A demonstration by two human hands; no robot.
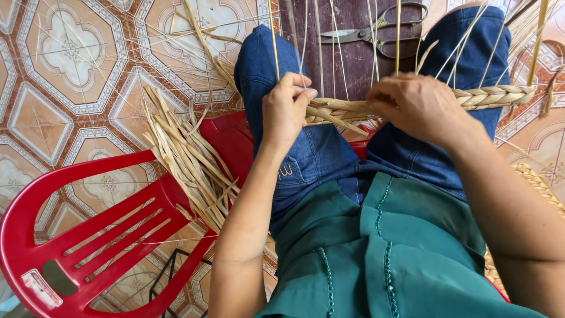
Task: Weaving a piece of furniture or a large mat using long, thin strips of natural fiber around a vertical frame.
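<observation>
A pale straw braid (494, 95) runs across my lap, from the right knee to between my hands. My left hand (285, 109) pinches the loose straw strands at the braid's unfinished end, fingers closed around them. My right hand (415, 106) grips the braid a little to the right, thumb and fingers folded over it. Several thin long straws rise upward from the working point. I sit in blue jeans (312, 159) and a green top (382, 253).
A bundle of dry straw strips (188, 165) lies on the red plastic chair (76, 247) at my left. Metal scissors (376, 32) rest on a dark wooden board ahead. Patterned floor tiles (65, 70) surround me. Woven straw work (538, 182) shows at the right edge.
</observation>
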